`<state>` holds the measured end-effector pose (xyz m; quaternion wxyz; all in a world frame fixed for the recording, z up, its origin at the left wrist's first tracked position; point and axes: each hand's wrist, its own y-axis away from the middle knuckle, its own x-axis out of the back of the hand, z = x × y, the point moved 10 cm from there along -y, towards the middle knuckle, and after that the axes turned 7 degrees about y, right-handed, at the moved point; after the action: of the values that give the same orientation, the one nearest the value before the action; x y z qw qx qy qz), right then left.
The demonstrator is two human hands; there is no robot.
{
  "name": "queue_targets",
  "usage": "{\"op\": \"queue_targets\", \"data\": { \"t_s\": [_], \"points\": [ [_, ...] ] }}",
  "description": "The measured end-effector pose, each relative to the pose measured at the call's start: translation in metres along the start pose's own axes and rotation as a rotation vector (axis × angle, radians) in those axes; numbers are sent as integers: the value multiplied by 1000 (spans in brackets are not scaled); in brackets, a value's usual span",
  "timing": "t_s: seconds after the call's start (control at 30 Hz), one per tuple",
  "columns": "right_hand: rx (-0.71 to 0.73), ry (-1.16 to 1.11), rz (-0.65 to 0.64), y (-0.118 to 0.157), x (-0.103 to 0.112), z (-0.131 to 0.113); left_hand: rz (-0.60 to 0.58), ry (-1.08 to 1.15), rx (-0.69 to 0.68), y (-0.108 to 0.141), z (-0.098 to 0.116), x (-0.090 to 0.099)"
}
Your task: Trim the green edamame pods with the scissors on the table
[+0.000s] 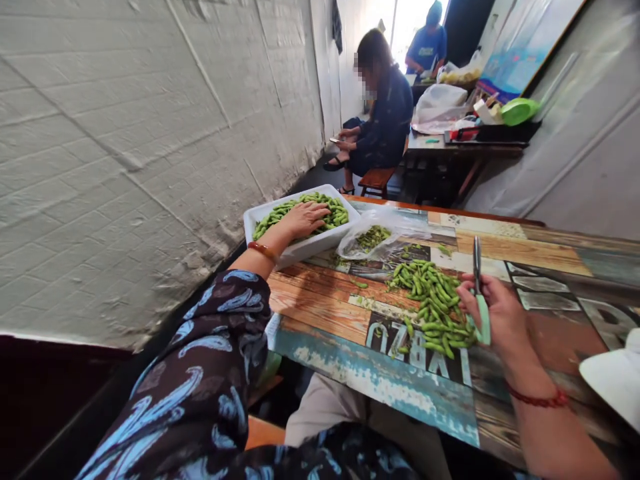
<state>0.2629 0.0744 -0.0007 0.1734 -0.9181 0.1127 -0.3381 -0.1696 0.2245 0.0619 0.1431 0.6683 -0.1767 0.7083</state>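
Observation:
My left hand [306,220] lies palm down on green bean pods [337,212] in a white tray [313,249] at the table's far left corner. Its fingers are spread, and whether a pod is under them is hidden. On the right, my right hand [493,308] is closed around the pale green handles of scissors [477,267], whose metal blades point up and away. Just left of that hand, a loose pile of pods [435,300] is spread on the patterned table. Between tray and pile sits a clear plastic bag [353,245] holding small green trimmings [373,237].
A white textured wall [125,147] runs along the left. Beyond the table a person [383,120] sits on a wooden stool, holding a phone. Another person [427,47] stands farther back by a cluttered table [450,148]. A white object [617,377] is at the right edge.

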Motion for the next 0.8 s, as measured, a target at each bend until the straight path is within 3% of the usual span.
{"op": "queue_targets", "data": {
  "t_s": [0.17, 0.27, 0.33, 0.43, 0.57, 0.67, 0.8],
  "points": [
    [-16, 3, -28, -1, 2, -14, 16, -27, 94, 25, -18, 14],
    [25, -9, -37, -10, 7, -18, 166, -1, 118, 29, -5, 38],
    [28, 39, -50, -17, 13, -13, 235, 107, 6, 22, 32, 48],
    [31, 293, -66, -22, 21, -3, 179, 278, -189, 7, 118, 35],
    [-33, 530, -166, -18, 15, 10, -84, 338, -308, -13, 224, -28],
    [-71, 495, -234, -14, -1, 8, -124, 336, -214, -22, 255, -67],
    [-17, 406, -272, -17, -31, -22, -27, 408, -171, -20, 265, -80]
  ]
}}
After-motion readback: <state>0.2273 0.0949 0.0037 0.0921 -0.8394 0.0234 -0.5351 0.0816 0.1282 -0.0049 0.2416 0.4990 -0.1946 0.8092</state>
